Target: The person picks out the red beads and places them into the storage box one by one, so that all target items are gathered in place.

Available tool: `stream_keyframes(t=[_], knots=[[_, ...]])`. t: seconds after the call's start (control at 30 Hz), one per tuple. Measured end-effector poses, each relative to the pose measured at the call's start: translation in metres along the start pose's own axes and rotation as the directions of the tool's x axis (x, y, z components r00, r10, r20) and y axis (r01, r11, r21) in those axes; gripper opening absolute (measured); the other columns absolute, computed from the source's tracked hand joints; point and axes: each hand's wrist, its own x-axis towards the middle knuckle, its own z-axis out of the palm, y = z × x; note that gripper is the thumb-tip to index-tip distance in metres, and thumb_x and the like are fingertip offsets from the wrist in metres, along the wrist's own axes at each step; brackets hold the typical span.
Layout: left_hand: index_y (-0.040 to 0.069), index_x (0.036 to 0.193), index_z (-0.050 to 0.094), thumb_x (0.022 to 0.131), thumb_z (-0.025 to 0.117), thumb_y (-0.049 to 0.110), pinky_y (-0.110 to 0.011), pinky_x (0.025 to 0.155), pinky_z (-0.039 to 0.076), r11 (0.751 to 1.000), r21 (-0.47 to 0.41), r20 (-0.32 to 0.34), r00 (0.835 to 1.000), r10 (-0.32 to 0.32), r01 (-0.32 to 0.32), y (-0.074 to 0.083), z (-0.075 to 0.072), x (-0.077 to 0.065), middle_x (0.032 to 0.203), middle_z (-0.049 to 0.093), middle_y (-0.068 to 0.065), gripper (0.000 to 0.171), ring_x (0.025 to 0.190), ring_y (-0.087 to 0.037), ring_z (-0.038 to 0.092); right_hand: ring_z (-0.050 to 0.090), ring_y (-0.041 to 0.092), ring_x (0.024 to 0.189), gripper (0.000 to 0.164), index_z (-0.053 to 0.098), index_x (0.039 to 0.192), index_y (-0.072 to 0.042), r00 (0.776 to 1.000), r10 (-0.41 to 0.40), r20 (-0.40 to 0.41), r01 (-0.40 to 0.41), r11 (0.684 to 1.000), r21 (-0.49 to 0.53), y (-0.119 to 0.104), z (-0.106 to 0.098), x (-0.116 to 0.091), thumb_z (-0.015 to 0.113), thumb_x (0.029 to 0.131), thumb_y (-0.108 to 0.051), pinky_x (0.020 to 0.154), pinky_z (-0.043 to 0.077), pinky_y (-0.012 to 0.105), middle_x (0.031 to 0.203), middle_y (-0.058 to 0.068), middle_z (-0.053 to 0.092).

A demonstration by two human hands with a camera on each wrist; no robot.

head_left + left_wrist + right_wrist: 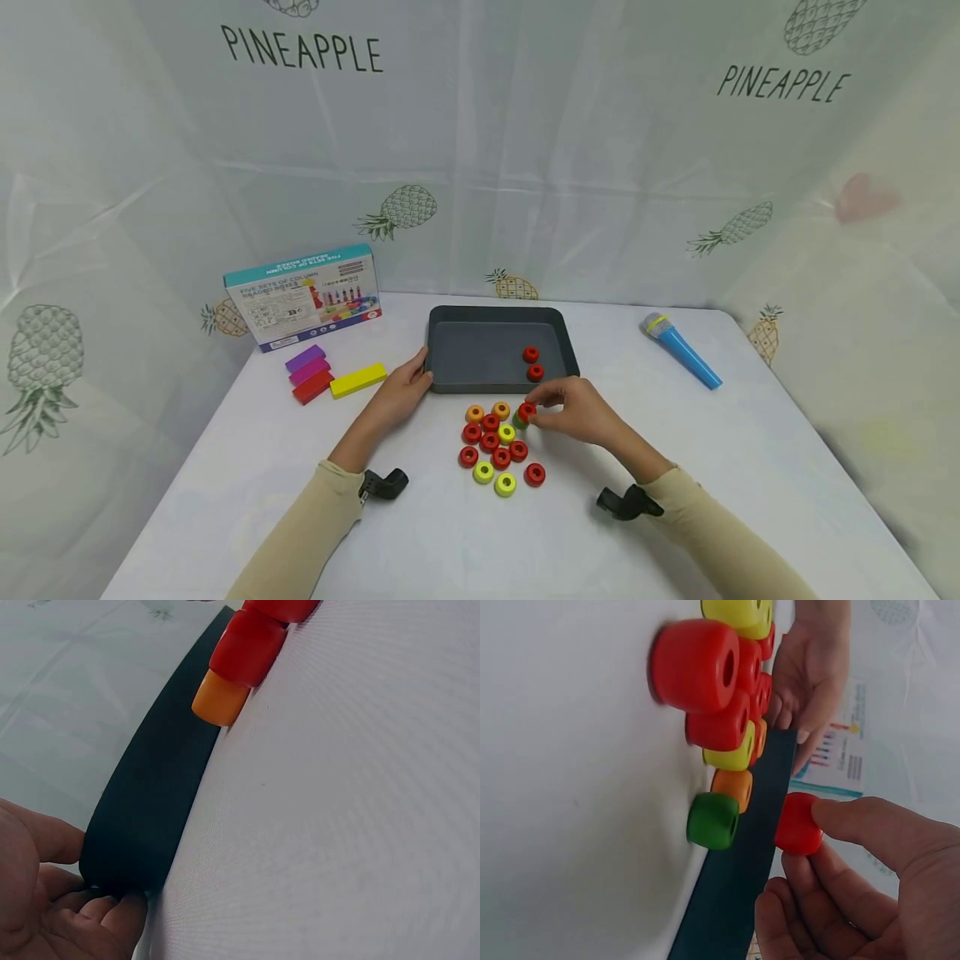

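Observation:
Between the thumb and fingers of my right hand [576, 411] is a red bead [798, 825], pinched above the table just in front of the dark grey tray [476, 354]. Under it sits a green bead [713, 821], partly covered in the head view. My left hand [402, 390] grips the tray's near left corner, thumb at the rim and fingers against the outside wall [150, 787]. Two red beads lie inside the tray at its right, one [531, 354] behind the other [536, 372]. A cluster of red, yellow and orange beads [490, 442] lies before the tray.
At the left stand a printed toy box [303, 296] and, before it, purple, magenta and red blocks [312, 387] with a yellow block [358, 381]. A blue toy microphone [686, 352] lies at the right. A pineapple-print sheet [540, 167] hangs behind the table.

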Motion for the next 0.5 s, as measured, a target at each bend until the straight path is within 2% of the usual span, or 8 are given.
stream_keyframes(t=[0.5], knots=[[0.02,0.163,0.02,0.107,0.046,0.031,-0.048,0.124,0.025,1.0,-0.003,-0.001,1.0,0.031,-0.031,-0.001,-0.001,-0.001,0.169,0.023,-0.006,0.063,0.156,-0.027,0.023,0.073,0.021,0.093,0.02,0.078,0.102,-0.009,0.998,0.01,-0.067,-0.013,0.999,-0.046,-0.005,-0.013,0.027,0.082,0.082,-0.009,0.085,0.062,0.035,0.1,0.004,0.076]])
